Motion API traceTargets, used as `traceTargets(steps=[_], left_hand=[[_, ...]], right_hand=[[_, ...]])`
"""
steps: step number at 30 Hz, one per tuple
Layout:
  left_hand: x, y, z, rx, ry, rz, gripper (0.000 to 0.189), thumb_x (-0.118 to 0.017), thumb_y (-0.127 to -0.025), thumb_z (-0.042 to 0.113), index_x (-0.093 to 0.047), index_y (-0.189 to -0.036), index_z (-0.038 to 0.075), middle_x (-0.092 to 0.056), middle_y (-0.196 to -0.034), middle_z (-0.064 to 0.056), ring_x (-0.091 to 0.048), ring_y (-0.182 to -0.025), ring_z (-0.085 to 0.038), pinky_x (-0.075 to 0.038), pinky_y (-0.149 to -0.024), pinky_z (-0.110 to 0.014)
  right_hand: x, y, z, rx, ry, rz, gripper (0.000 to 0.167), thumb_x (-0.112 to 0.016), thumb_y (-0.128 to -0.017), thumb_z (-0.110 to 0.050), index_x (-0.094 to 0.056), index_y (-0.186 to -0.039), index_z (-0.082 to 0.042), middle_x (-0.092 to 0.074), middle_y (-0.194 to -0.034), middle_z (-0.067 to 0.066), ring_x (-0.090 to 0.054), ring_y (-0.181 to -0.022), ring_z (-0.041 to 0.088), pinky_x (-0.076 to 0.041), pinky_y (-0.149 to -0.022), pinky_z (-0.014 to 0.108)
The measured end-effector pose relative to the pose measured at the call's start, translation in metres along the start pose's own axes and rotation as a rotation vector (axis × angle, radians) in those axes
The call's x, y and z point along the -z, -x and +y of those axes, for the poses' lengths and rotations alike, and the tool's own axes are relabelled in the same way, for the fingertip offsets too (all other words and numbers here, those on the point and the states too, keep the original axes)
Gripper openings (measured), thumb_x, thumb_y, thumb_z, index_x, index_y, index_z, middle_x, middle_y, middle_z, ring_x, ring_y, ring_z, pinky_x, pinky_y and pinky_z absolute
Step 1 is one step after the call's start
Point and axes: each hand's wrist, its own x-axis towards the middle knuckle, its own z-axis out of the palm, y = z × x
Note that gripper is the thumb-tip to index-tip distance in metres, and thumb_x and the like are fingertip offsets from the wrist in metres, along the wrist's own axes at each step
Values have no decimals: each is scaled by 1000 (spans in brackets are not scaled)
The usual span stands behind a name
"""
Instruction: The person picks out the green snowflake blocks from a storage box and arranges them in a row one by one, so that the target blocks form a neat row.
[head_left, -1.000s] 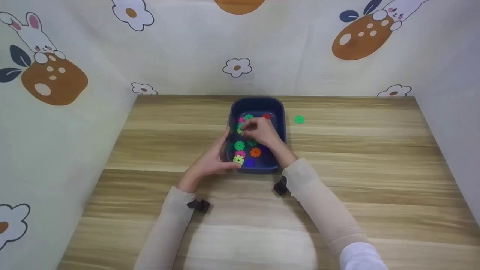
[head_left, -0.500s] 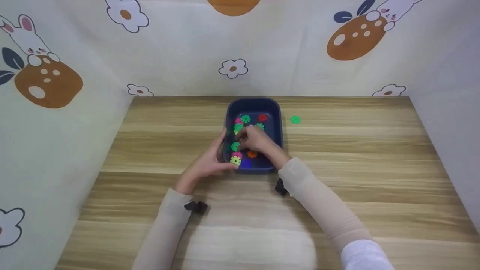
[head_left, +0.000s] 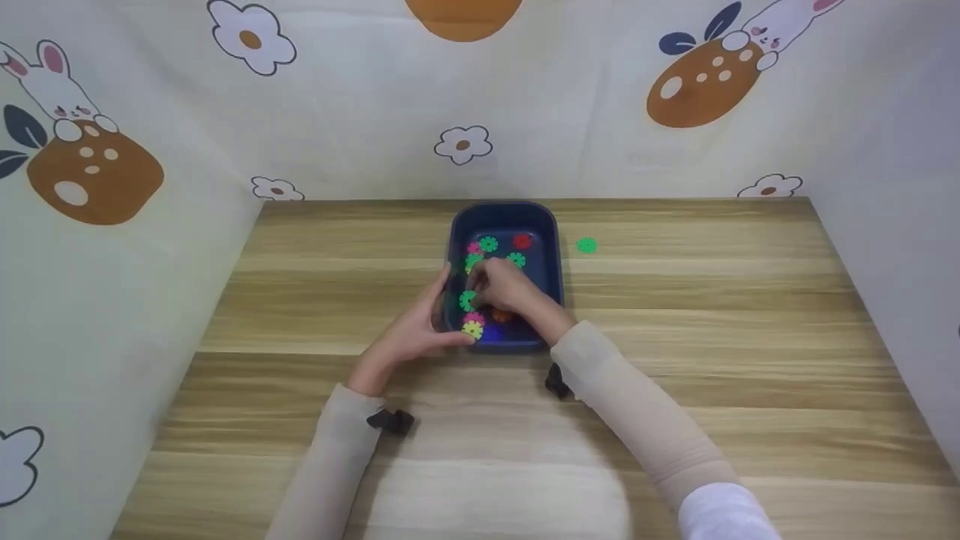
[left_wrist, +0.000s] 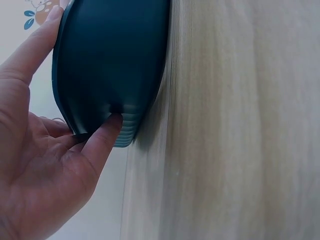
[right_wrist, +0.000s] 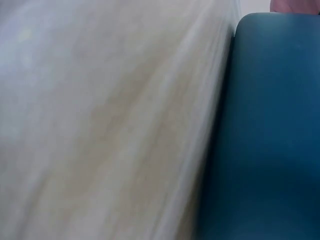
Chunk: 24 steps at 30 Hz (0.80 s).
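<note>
A dark blue plastic tray (head_left: 553, 281) stands on the table with small flower-shaped plastic discs inside. My left hand (head_left: 411, 330) grips its near left corner; the thumb lies at the near rim and the fingers spread along the left side. In the left wrist view that hand (left_wrist: 55, 160) holds the tray's wall (left_wrist: 110, 60). My right hand (head_left: 506, 285) reaches into the tray with bent fingers, its fingertips over a green disc (head_left: 466, 301) at the left side. I cannot tell whether they pinch it. The right wrist view mostly shows the tray's outer wall (right_wrist: 270, 125).
Other discs lie in the tray: a red one (head_left: 522, 241), a yellow one (head_left: 472, 330), an orange one (head_left: 501, 316) and several more green and pink ones. Outside, right of the tray, a green disc (head_left: 586, 245) lies on the wooden table (head_left: 712, 330). Patterned cloth (head_left: 540, 112) hangs behind.
My right hand has moved nearer inside the tray, from the upper discs to the green disc at the left side, uncovering a red and a green disc. The left hand keeps its grip.
</note>
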Motion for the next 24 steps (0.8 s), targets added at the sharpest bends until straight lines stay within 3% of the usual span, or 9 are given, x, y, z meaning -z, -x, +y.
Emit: traceTargets(steps=[8, 24], left_hand=[[1, 0, -1, 7, -5, -2, 118, -85, -79, 33, -1, -162, 16, -7, -169, -13, -11, -155, -31, -15, -126, -51], [1, 2, 1, 36, -19, 5, 118, -85, -79, 33, -2, -162, 21, -8, -169, -10, -16, -154, -31, -17, -125, -53]], right_hand=[[4, 3, 1, -47, -75, 17, 18, -74, -88, -13, -73, -105, -9, -73, -95, 7, -62, -75, 15, -53, -67, 25], [17, 8, 0, 13, -109, 139, 15, -71, -89, -10, -78, -102, -10, -76, -92, 7, -66, -74, 14, -56, -70, 27]])
